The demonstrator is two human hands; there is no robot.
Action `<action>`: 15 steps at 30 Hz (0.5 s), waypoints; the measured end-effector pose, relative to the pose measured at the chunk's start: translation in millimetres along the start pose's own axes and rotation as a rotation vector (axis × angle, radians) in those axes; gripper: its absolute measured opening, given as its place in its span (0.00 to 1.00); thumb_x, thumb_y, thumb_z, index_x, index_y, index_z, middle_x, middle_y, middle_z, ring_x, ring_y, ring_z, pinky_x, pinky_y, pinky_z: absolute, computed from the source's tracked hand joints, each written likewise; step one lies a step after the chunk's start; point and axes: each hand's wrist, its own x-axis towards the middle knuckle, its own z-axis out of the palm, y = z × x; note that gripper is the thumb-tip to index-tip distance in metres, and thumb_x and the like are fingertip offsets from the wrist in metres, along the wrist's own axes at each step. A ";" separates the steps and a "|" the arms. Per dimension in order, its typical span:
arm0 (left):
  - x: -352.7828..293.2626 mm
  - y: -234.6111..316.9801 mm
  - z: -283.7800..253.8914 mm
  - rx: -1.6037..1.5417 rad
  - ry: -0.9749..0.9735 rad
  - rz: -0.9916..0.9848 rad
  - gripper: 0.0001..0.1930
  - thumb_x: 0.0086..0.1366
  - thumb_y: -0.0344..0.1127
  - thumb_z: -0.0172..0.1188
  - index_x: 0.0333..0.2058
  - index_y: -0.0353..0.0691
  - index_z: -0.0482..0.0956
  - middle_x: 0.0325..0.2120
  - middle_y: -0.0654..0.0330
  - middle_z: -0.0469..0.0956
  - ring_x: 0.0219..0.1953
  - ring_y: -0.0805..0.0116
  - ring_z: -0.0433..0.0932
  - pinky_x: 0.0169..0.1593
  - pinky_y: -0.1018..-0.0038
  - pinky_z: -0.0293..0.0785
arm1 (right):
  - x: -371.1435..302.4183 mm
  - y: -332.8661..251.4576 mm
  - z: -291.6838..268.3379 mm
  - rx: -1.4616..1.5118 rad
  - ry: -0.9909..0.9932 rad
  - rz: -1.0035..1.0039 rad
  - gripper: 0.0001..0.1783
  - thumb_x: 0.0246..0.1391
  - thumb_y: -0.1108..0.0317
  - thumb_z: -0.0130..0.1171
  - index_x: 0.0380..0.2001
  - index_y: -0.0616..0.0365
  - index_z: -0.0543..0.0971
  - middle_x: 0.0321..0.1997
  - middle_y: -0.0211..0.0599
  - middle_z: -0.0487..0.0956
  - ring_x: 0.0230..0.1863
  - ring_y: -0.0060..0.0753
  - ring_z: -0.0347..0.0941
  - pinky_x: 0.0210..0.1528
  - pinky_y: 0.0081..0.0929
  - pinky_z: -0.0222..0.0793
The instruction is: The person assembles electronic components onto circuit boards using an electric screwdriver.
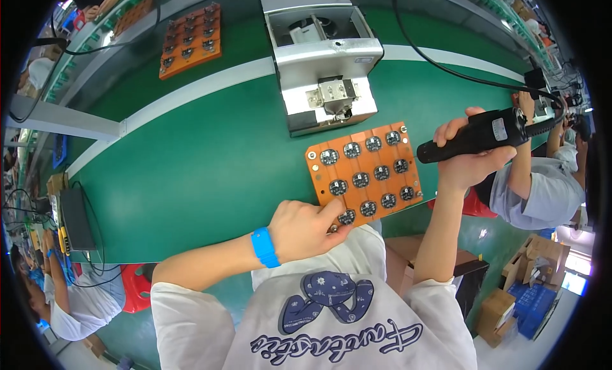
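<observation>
On the green bench in front of me lies an orange tray (349, 172) set with several small round black circuit boards (361, 180). At its near left corner, my left hand (306, 226), with a blue wristband (264, 247), has thumb and finger closed on the edge beside a corner board (346, 217). My right hand (468, 159) is wrapped round a black corded electric screwdriver (475, 137), held nearly level past the tray's right side. Its rounded end points left toward the tray, apart from the boards; no bit shows there.
Beyond the tray stands a silver screw feeder (328, 64). A second orange tray with parts (191, 41) is at the far left, behind a pale rail (166, 105). The screwdriver's black cable (459, 76) arches across the right. People work at both sides; cardboard boxes (497, 312) stand lower right.
</observation>
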 end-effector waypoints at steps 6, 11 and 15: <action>-25.8 -2.0 -16.3 0.039 -0.001 -0.022 0.17 0.56 0.43 0.74 0.36 0.44 0.75 0.16 0.65 0.80 0.15 0.61 0.80 0.19 0.66 0.74 | -14.1 -2.3 21.1 0.069 -0.010 0.028 0.59 0.54 0.12 0.32 0.50 0.64 0.74 0.19 0.40 0.74 0.17 0.35 0.67 0.23 0.32 0.66; -44.6 -12.1 -23.5 0.025 0.094 0.018 0.17 0.53 0.40 0.76 0.36 0.43 0.77 0.17 0.66 0.81 0.16 0.66 0.81 0.20 0.70 0.74 | -25.6 -13.1 52.7 -0.013 -0.031 0.045 0.58 0.55 0.13 0.32 0.51 0.64 0.73 0.22 0.40 0.75 0.17 0.34 0.68 0.21 0.33 0.65; -47.5 -10.3 -22.0 0.022 0.130 0.035 0.16 0.53 0.39 0.76 0.36 0.43 0.78 0.17 0.66 0.81 0.17 0.66 0.81 0.20 0.71 0.74 | 14.0 -51.9 58.4 0.365 -0.452 -0.045 0.61 0.53 0.12 0.32 0.57 0.64 0.72 0.29 0.38 0.77 0.21 0.33 0.70 0.26 0.34 0.66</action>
